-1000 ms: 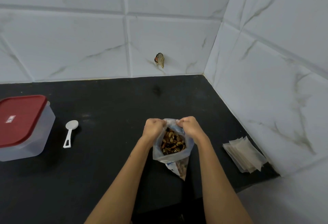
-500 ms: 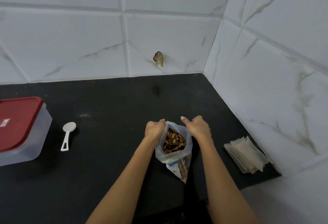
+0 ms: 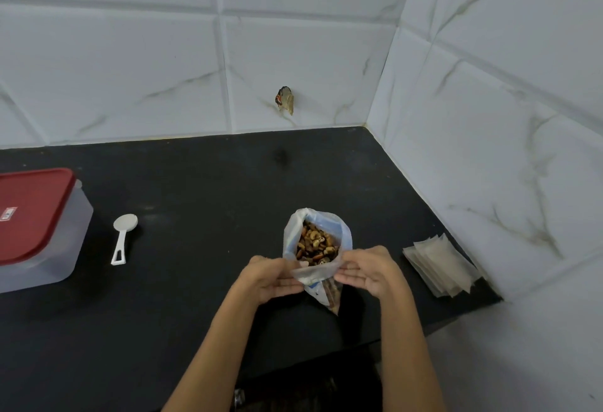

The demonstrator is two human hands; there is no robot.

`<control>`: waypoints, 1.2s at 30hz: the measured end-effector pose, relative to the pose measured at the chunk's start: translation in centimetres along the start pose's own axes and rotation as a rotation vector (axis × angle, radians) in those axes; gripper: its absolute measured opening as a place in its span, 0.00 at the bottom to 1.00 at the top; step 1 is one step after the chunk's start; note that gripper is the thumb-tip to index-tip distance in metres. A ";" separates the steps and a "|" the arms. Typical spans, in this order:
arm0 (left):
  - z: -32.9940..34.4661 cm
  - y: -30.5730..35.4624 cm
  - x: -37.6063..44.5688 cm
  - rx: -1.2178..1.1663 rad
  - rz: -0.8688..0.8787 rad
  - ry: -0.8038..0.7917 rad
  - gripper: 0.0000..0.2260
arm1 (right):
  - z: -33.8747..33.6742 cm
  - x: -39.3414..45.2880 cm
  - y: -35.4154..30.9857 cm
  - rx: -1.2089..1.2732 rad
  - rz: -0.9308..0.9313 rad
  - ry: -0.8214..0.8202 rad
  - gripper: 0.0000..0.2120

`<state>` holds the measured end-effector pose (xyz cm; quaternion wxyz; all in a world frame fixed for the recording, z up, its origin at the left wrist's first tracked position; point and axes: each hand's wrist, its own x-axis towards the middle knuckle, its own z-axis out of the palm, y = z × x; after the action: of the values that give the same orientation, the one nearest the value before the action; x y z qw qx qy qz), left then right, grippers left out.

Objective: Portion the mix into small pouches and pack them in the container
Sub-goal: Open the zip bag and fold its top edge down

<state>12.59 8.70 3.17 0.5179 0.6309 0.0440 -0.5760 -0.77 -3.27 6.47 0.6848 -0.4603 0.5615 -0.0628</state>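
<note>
A clear plastic bag (image 3: 318, 268) of nut mix (image 3: 316, 244) stands open on the black counter (image 3: 202, 202) near the front edge. My left hand (image 3: 272, 276) holds the bag's near left side, thumb on the folded rim. My right hand (image 3: 372, 269) holds the near right side the same way. A stack of small empty pouches (image 3: 440, 264) lies to the right by the wall. At the far left stands a clear plastic container (image 3: 42, 228) under a red lid, and a white scoop (image 3: 122, 237) lies beside it.
White marble-look tiled walls meet in a corner behind and to the right of the counter. A small brown object (image 3: 285, 100) sticks to the back wall. The counter's front edge runs just below my hands.
Both hands have slid from the far top rim of the bag down to its near sides. The mouth now stands wider and the mix shows more fully.
</note>
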 end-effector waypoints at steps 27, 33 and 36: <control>2.1 -0.2 0.6 0.101 0.106 0.211 0.16 | 2.2 1.9 0.9 -0.385 -0.022 0.345 0.15; 0.3 1.5 1.5 0.464 0.438 0.419 0.27 | 1.3 2.6 -0.7 -0.674 -0.442 0.498 0.22; 0.8 1.9 2.5 0.457 0.688 0.466 0.26 | 2.5 3.8 -1.5 -0.740 -0.708 0.331 0.20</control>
<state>14.10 5.87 2.51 0.5029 0.8191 -0.1803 -0.2089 3.29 -5.06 4.69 0.3162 -0.8160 0.4569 -0.1595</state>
